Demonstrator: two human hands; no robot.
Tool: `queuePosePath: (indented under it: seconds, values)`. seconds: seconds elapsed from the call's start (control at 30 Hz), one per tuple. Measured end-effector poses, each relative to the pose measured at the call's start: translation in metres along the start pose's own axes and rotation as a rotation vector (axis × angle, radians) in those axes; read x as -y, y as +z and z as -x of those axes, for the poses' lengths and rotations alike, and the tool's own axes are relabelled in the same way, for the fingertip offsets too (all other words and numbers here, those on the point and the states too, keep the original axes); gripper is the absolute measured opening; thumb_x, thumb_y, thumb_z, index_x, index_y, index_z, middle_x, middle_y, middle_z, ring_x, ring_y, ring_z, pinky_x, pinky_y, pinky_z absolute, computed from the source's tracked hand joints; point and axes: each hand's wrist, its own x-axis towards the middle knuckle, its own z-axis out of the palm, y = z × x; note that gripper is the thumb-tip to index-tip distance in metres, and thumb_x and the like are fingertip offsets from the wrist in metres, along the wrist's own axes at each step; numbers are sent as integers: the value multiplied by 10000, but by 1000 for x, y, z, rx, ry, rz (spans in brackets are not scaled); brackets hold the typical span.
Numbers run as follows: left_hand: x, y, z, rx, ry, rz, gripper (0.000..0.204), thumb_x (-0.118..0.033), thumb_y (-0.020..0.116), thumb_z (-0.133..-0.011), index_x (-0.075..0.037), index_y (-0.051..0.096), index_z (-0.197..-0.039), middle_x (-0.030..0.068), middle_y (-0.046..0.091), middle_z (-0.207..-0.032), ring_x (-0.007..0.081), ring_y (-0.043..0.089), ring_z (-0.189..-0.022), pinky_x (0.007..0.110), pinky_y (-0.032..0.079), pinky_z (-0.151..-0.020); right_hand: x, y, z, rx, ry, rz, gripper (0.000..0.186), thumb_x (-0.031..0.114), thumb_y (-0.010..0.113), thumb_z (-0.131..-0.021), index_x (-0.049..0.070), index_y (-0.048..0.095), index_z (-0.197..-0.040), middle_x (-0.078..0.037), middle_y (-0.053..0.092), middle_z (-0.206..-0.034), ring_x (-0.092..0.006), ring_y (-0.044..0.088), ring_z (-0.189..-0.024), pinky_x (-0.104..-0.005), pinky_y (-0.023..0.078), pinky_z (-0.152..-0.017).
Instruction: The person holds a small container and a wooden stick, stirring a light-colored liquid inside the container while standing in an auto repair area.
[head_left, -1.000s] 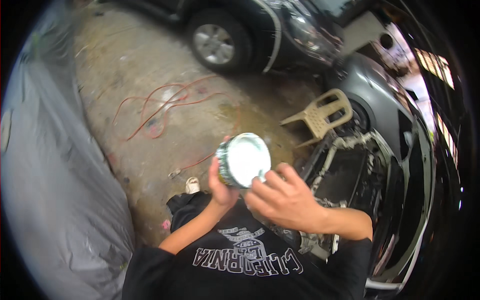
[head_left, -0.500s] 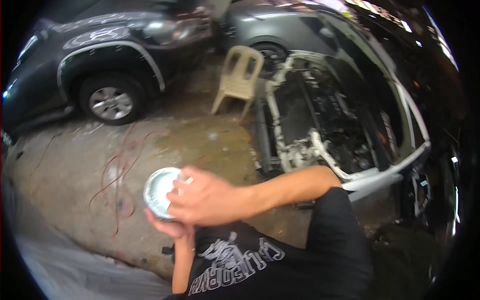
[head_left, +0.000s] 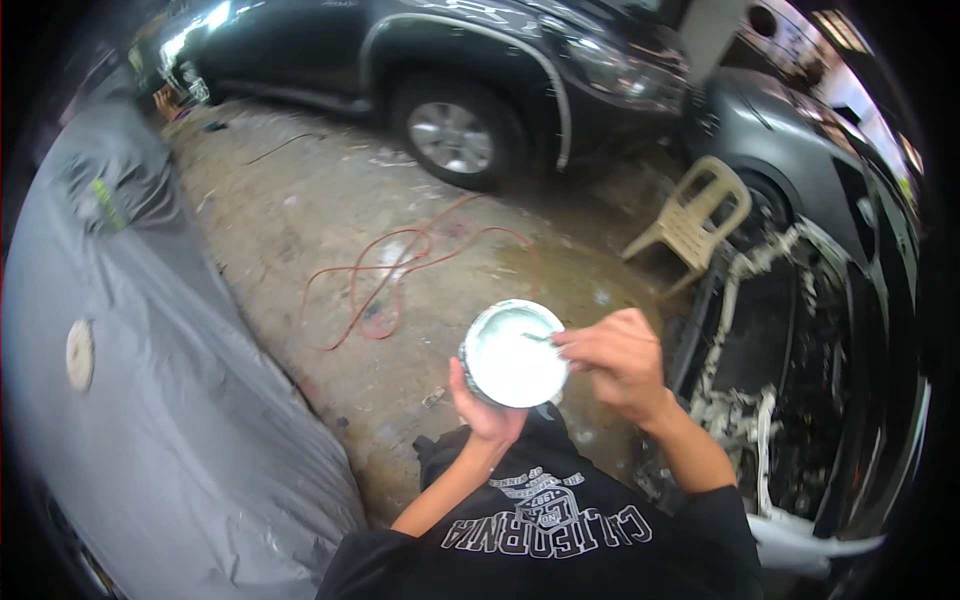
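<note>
My left hand [head_left: 488, 412] supports a round open can [head_left: 476, 331] from below and its left side, fingers wrapped round it. Smooth, pale mint-white paint or paste [head_left: 512, 368] shows inside, with smears along the rim. At the can's right edge, my right hand [head_left: 622, 362] pinches a thin stick-like tool [head_left: 542, 340]. The tool's tip reaches over the rim into the pale material; its exact kind is hard to make out. Both hands are in front of my dark shirt, above the concrete floor.
A grey-covered vehicle [head_left: 200, 400] stands on the left, with a round pale pad [head_left: 80, 355] on its cover. A red hose [head_left: 350, 268] lies looped across the floor. Beyond are a dark car [head_left: 330, 50] and a beige plastic chair [head_left: 690, 225]. On the right sits an open engine bay [head_left: 760, 330].
My view has swung left, bringing more of the grey cover into sight. My right hand has drawn back from over the can's mouth to its right edge, uncovering the tool and the pale contents.
</note>
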Motion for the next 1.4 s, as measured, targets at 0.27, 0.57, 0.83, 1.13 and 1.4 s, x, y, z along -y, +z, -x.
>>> queuePosePath:
  seconds: [0.27, 0.57, 0.83, 1.13, 1.4]
  values:
    - [-21, -10, 3, -22, 287, 117, 695, -534, 352, -1008, -56, 370, -1512, 131, 476, -1487, 284, 486, -1339, 429, 379, -1125, 15, 50, -31, -20, 12, -336, 115, -26, 615, -791, -4, 689, -875, -166, 751, -962, -262, 622, -821, -355, 460, -839]
    - [-13, -2, 8, 16, 675, 171, 606, -428, 358, -1049, -71, 343, -1539, 76, 430, -1538, 200, 443, -1383, 360, 333, -1150, -51, 79, -38, -3, 16, -776, 120, 47, 567, -972, -26, 637, -1036, -165, 698, -1103, -195, 619, -915, -302, 469, -844]
    - [18, 12, 21, -78, 930, 176, 615, -427, 373, -1038, -54, 354, -1527, 81, 464, -1507, 203, 446, -1374, 348, 317, -1154, -26, 67, -37, 243, -236, -908, 216, 190, 634, -957, -19, 632, -903, -175, 718, -955, -220, 596, -860, -341, 454, -819]
    - [56, 10, 16, -204, 868, 36, 608, -440, 380, -1023, -50, 404, -1489, 107, 521, -1445, 240, 522, -1302, 394, 403, -1105, -43, 31, -30, 214, -460, -788, 44, 11, 643, -798, 52, 659, -795, -102, 747, -825, -207, 606, -651, -352, 402, -694]
    - [58, 31, -2, -294, 770, 111, 737, -637, 302, -965, -97, 474, -1435, 92, 540, -1404, 278, 516, -1291, 446, 401, -1083, -69, -13, -55, 234, -792, -115, 137, 118, 701, -705, 145, 668, -836, 38, 728, -1003, -161, 543, -678, -337, 375, -708]
